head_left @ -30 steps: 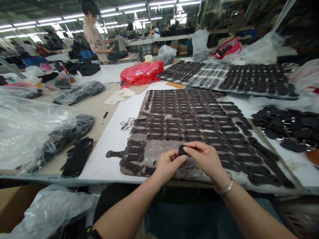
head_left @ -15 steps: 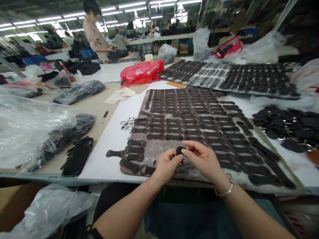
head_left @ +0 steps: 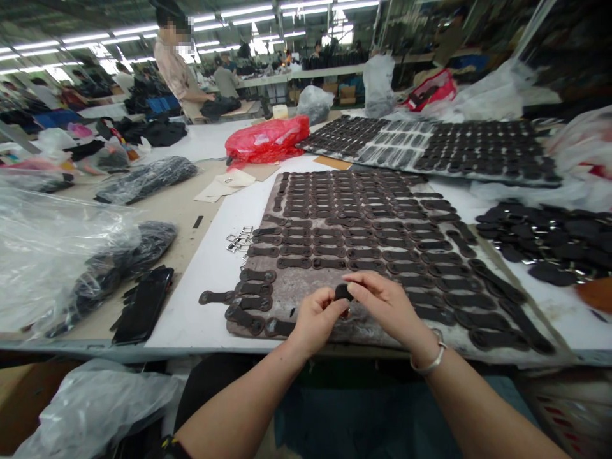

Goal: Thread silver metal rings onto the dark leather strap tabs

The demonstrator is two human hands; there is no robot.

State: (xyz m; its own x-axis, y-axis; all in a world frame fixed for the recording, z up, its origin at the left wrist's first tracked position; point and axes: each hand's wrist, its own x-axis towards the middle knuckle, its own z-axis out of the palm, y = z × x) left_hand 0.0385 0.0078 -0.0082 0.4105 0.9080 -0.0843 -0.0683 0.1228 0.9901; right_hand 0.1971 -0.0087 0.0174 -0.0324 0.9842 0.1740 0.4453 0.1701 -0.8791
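Between my two hands is a small dark leather tab, rounded at its end and apparently folded. My left hand pinches its lower part between thumb and fingers, where a small glint of metal shows. My right hand grips the upper edge with thumb and forefinger. Both hands are just above a greyish-brown board. Rows of dark dumbbell-shaped leather tabs lie across this board. Left of the board, several metal rectangular rings sit in a small heap on white paper.
A black phone lies at the left near the table edge, beside plastic-wrapped bundles. Finished-looking dark tabs with metal are piled at right. Behind stand a second tab-covered board and a red plastic bag. A person stands farther back.
The whole view has shifted slightly. Both hands keep hold of the folded tab, and the right fingers have moved a little on its upper edge.
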